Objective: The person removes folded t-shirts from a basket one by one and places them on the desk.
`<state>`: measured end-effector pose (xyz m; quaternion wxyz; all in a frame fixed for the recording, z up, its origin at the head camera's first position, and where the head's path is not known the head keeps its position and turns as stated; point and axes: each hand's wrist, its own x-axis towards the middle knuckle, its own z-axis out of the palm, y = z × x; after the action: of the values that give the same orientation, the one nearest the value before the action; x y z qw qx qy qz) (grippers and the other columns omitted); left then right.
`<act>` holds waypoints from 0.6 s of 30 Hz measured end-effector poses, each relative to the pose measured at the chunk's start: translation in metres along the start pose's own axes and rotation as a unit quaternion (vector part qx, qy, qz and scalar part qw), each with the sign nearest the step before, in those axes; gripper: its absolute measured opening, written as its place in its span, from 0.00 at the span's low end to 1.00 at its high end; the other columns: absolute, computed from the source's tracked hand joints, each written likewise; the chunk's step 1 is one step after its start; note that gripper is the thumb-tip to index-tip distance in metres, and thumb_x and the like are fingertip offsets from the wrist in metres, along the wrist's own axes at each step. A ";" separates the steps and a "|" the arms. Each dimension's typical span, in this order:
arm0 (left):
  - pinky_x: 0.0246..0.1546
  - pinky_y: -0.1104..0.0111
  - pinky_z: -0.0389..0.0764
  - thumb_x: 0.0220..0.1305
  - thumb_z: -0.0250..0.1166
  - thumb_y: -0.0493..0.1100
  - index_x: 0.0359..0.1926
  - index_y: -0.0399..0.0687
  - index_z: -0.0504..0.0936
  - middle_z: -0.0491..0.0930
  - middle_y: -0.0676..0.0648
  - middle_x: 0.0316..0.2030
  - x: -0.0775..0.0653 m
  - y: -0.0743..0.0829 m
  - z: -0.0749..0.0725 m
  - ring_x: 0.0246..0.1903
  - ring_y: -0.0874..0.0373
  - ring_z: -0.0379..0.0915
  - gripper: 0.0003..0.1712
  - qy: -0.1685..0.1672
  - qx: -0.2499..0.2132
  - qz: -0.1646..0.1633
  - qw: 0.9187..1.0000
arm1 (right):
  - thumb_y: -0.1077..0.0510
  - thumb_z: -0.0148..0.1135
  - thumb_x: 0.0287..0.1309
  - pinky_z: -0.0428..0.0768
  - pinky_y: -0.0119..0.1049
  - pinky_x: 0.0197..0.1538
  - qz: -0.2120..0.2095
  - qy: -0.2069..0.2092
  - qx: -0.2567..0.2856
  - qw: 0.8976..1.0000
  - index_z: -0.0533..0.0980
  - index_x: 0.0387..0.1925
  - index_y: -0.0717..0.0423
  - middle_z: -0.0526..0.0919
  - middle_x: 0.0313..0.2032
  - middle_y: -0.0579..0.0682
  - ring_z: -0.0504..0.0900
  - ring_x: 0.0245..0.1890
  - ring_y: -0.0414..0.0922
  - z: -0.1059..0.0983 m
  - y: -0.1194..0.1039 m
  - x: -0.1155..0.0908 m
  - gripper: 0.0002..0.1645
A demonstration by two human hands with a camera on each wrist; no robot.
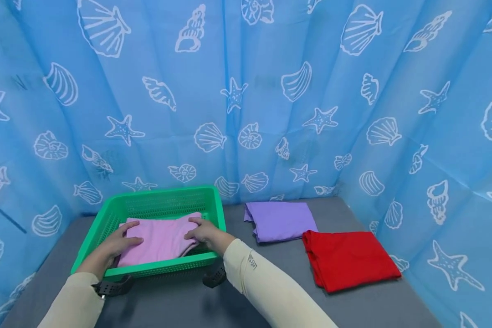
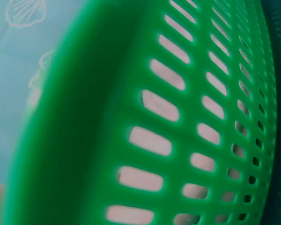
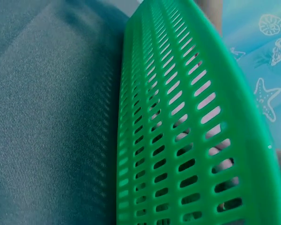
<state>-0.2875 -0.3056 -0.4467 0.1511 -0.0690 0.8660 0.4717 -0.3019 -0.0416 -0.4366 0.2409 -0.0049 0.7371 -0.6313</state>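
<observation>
A folded pink cloth [image 1: 160,239] lies inside the green plastic basket [image 1: 219,205], its right side a little raised. At the cloth's left edge, my left hand [image 1: 116,243] grips it, thumb and forefinger on top and the other fingers hidden. My right hand [image 1: 207,233] holds the opposite edge near the far right corner, thumb and forefinger likewise over the fabric. Both wrist views are filled mostly by the slotted basket wall [image 2: 117,112], and pink shows through the slots of the same wall [image 3: 178,140].
To the basket's right, a folded purple cloth [image 1: 280,221] lies on the grey table [image 1: 279,269]. A folded red cloth [image 1: 352,259] sits nearer the right edge, close against the purple one. Behind hangs a blue curtain [image 1: 266,127] with white shell prints.
</observation>
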 end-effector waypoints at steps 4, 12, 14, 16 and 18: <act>0.63 0.36 0.61 0.68 0.60 0.45 0.77 0.41 0.44 0.36 0.24 0.73 0.001 0.003 -0.006 0.69 0.24 0.42 0.46 0.023 -0.006 -0.002 1.000 | 0.70 0.61 0.59 0.74 0.31 0.27 -0.001 -0.011 0.046 0.999 0.64 0.72 0.53 0.76 0.47 0.56 0.70 0.18 0.38 -0.001 -0.004 0.004 0.40; 0.68 0.38 0.51 0.67 0.60 0.44 0.77 0.44 0.48 0.36 0.27 0.75 -0.008 0.018 -0.013 0.73 0.30 0.33 0.44 0.066 -0.016 0.010 0.998 | 0.68 0.59 0.60 0.76 0.31 0.29 -0.017 -0.051 0.095 0.994 0.58 0.75 0.52 0.75 0.44 0.57 0.73 0.21 0.40 -0.006 -0.018 0.005 0.43; 0.69 0.38 0.51 0.67 0.61 0.45 0.77 0.44 0.49 0.37 0.28 0.75 -0.010 0.021 -0.012 0.74 0.30 0.34 0.44 0.070 -0.019 0.015 0.997 | 0.68 0.59 0.60 0.77 0.31 0.30 -0.019 -0.058 0.101 0.993 0.57 0.75 0.51 0.74 0.47 0.57 0.74 0.22 0.40 -0.009 -0.019 0.004 0.43; 0.69 0.38 0.50 0.67 0.61 0.45 0.77 0.45 0.49 0.36 0.28 0.75 -0.015 0.024 -0.011 0.74 0.30 0.33 0.44 0.070 -0.027 0.018 0.997 | 0.68 0.59 0.60 0.78 0.31 0.31 -0.020 -0.066 0.101 0.993 0.56 0.76 0.50 0.74 0.50 0.58 0.75 0.23 0.40 -0.011 -0.020 0.003 0.44; 0.69 0.38 0.49 0.68 0.62 0.46 0.77 0.46 0.49 0.35 0.29 0.76 -0.020 0.025 -0.011 0.74 0.30 0.32 0.45 0.073 -0.038 0.020 0.996 | 0.67 0.58 0.61 0.79 0.31 0.31 -0.017 -0.076 0.105 0.991 0.55 0.76 0.49 0.73 0.52 0.59 0.76 0.23 0.40 -0.014 -0.020 0.001 0.45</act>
<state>-0.2775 -0.3015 -0.4152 0.0755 -0.0919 0.8573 0.5009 -0.3135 -0.0335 -0.4168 0.2846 -0.0407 0.6461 -0.7070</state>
